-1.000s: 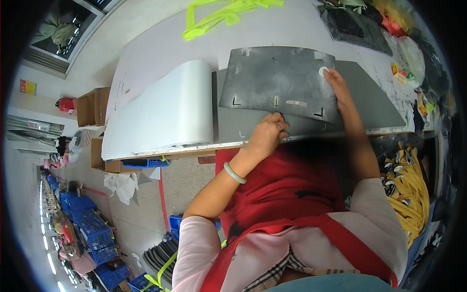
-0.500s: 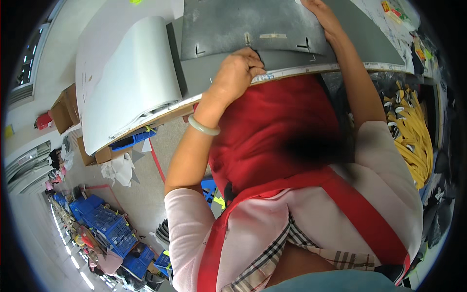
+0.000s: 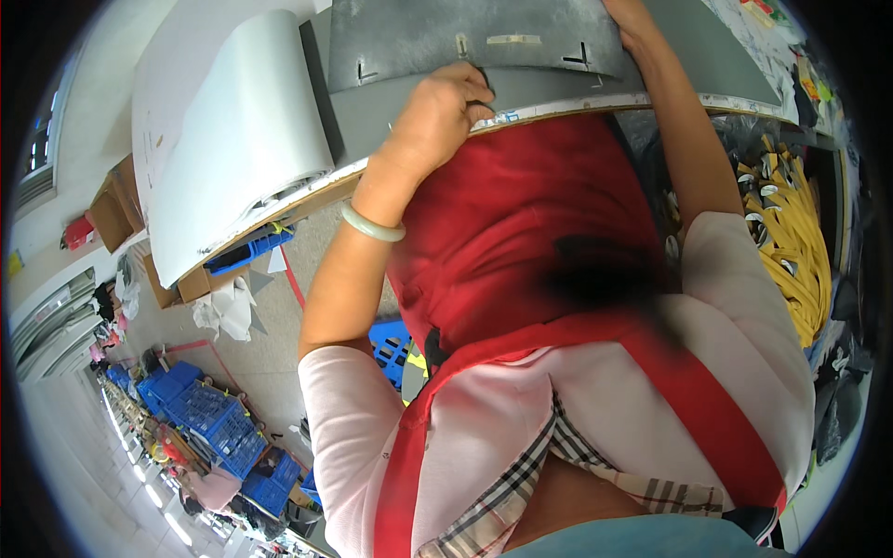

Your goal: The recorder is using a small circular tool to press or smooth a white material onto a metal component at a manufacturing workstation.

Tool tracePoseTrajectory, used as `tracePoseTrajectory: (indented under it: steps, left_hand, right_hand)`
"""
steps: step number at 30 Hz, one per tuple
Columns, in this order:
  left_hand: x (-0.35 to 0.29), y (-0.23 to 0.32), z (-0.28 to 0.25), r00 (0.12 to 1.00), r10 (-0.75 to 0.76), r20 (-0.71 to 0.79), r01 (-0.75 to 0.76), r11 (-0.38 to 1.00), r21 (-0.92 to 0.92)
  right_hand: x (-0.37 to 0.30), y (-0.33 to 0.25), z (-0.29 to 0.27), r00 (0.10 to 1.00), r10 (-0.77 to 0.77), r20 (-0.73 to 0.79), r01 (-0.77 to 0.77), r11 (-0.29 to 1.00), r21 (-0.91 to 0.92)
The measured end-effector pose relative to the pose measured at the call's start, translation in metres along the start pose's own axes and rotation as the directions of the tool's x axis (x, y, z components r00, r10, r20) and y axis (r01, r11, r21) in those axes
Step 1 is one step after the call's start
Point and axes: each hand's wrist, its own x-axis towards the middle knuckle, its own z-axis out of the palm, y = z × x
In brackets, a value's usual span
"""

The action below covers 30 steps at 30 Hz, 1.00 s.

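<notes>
A dark grey template panel [image 3: 419, 37] with L-shaped slots lies over a grey sheet [image 3: 549, 86] on the table. My left hand [image 3: 442, 107] is at the table's front edge, beside the panel's lower edge. Its fingers are curled together, with a small dark bit showing by the fingertips; what they hold, if anything, I cannot make out. At the panel's right side is my right hand [image 3: 633, 20], its fingers cut off by the top of the picture. Whether it holds something is hidden.
A thick roll of pale sheet material [image 3: 242, 121] lies on the table at the left. Yellow strips [image 3: 791, 246] hang in a bundle at the right, beneath table height. Cardboard boxes [image 3: 116, 205] and blue crates [image 3: 214, 423] stand on the floor to the left.
The view has shifted, so the table and panel sit higher in the picture. My right hand's fingers have passed out of the top; my left hand stays curled by the panel's edge.
</notes>
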Motion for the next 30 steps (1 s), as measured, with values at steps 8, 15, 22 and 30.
tracePoseTrajectory:
  steps: [8,15,22,30]
  left_hand:
    - [-0.001,0.002,-0.003,0.996,-0.068,0.062,0.070,0.997,-0.030]
    - [-0.004,0.007,-0.003,0.999,0.012,0.036,-0.013,0.999,0.041]
    - [-0.005,0.007,-0.002,0.997,0.066,0.036,-0.070,0.989,0.133]
    - [-0.001,0.004,-0.004,0.995,0.055,0.078,-0.063,0.993,0.103]
  right_hand:
    - [0.004,0.002,-0.007,0.967,-0.005,0.255,-0.088,0.933,0.350]
    - [-0.004,-0.003,0.000,0.999,0.004,0.039,-0.007,0.997,0.074]
    - [-0.005,-0.006,0.004,0.999,-0.018,0.046,0.015,0.997,0.081]
    - [-0.010,-0.010,0.004,0.999,-0.030,0.033,0.029,0.999,0.024]
